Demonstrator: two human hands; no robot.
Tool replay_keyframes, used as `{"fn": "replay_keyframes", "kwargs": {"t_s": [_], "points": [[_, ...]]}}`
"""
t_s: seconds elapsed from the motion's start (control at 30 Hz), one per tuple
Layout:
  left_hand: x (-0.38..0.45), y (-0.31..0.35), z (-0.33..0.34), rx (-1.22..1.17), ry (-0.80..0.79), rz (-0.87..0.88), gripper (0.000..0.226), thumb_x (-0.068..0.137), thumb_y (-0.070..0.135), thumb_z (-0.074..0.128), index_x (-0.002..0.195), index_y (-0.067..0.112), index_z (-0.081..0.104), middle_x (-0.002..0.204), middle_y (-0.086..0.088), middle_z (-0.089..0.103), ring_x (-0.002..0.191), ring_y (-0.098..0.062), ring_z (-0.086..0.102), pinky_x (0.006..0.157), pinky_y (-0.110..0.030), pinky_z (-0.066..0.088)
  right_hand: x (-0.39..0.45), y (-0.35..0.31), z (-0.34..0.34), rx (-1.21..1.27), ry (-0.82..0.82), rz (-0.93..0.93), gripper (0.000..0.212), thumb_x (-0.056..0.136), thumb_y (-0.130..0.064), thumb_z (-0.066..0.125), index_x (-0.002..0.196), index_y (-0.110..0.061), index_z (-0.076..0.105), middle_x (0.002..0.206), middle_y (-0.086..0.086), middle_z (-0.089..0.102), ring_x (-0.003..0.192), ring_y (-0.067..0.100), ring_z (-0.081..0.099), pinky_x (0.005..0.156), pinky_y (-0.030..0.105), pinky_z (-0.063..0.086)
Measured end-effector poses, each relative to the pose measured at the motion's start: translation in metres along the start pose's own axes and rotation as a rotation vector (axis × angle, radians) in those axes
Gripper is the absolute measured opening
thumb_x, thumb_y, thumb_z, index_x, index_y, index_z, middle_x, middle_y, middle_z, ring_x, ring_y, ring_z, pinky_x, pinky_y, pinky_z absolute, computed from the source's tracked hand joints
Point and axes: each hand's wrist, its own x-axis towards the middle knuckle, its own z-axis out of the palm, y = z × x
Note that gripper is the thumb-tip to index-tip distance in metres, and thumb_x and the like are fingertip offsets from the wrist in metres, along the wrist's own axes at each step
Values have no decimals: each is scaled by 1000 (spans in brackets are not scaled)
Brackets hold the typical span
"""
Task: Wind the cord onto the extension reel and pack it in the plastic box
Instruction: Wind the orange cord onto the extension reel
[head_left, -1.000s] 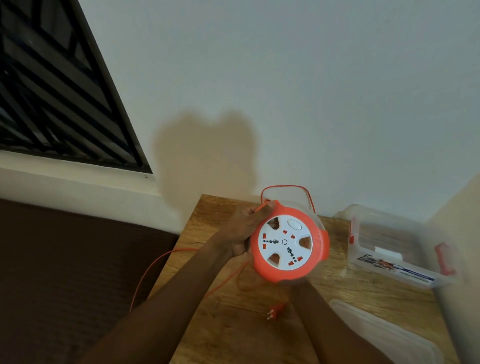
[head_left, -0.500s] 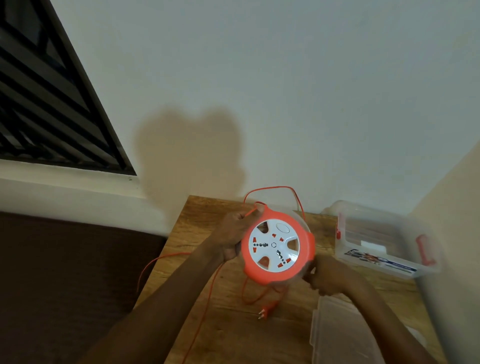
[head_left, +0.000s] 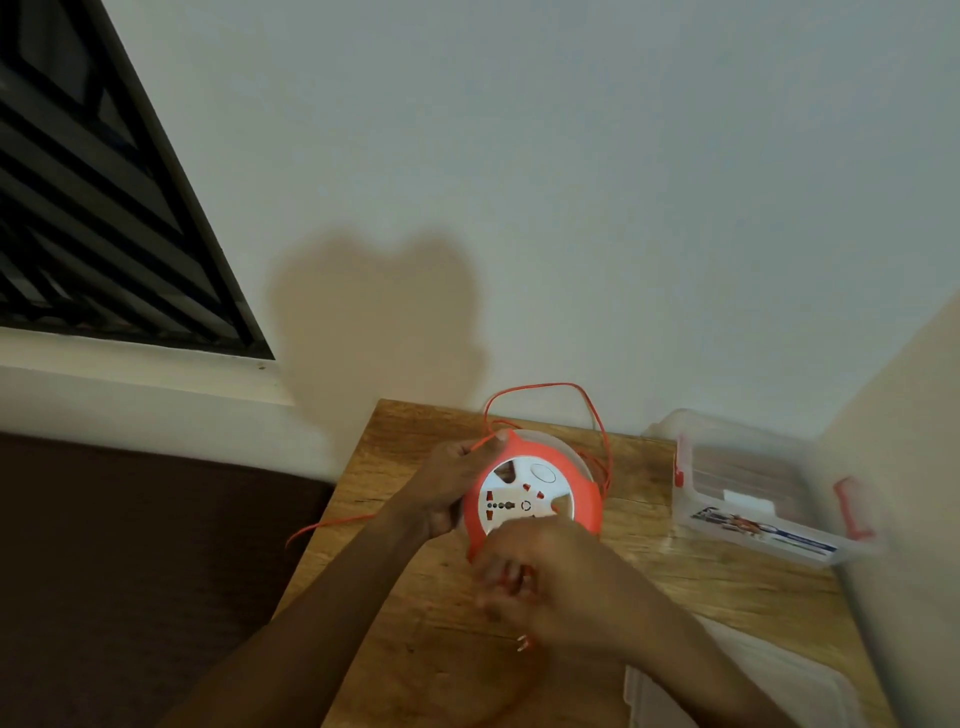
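Holding reel: left hand gripping extension reel at centre frame
Winding cord: right hand blurred just below, seemingly pinching cord; grip uncertain

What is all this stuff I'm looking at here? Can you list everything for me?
extension reel: one, orange rim with white socket face, held upright above the table
cord: one, orange, looping over the reel and trailing off the table's left edge
plug: one, orange, metal pins, below the right hand
plastic box: one, clear with red clips, open, right end of table
lid: one, clear, lying flat at lower right
table: one, wooden, against the wall
window grille: one, black, upper left
left hand: grips the reel's left rim
right hand: blurred, in front of the reel's lower edge
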Motion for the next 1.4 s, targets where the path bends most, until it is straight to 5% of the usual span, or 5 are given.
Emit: {"fn": "replay_keyframes", "kwargs": {"t_s": [0.17,0.7,1.03,1.2,1.4], "points": [[-2,-7,-14,39,-21,5,64,85,49,75,125,0,71,112,-28,76,88,-37,74,75,-40,61,13,38,-18,-379,401,69,27,72,-28,84,95,-27,70,106,-12,66,97,6,55,77,19,40],[9,-5,-9,196,-27,-15,40,102,39,64,115,4,76,89,-11,80,70,-23,76,60,-30,61,47,47,-19,-1127,-434,-277,53,95,-26,62,142,-40,42,153,16,37,143,45,21,108,51,32],[11,4,-16,125,-32,20,44,92,47,71,108,6,75,81,-8,77,66,-22,75,59,-30,60,58,38,-19,-1393,-424,-325,59,91,-43,65,140,-54,34,133,10,56,129,40,40,107,54,26],[14,15,-19,102,-28,56,73,79,53,75,125,-4,70,114,-28,75,95,-43,72,85,-49,60,68,50,-21,-1295,-359,-324,67,89,-28,69,144,-42,34,109,10,67,102,35,57,85,43,45],[19,15,-9,-72,97,143,49,74,53,82,96,10,83,104,-21,81,85,-35,80,67,-41,66,70,68,-12,-1002,37,-51,72,88,-55,52,150,-28,29,88,9,71,71,31,66,69,37,53]]}}
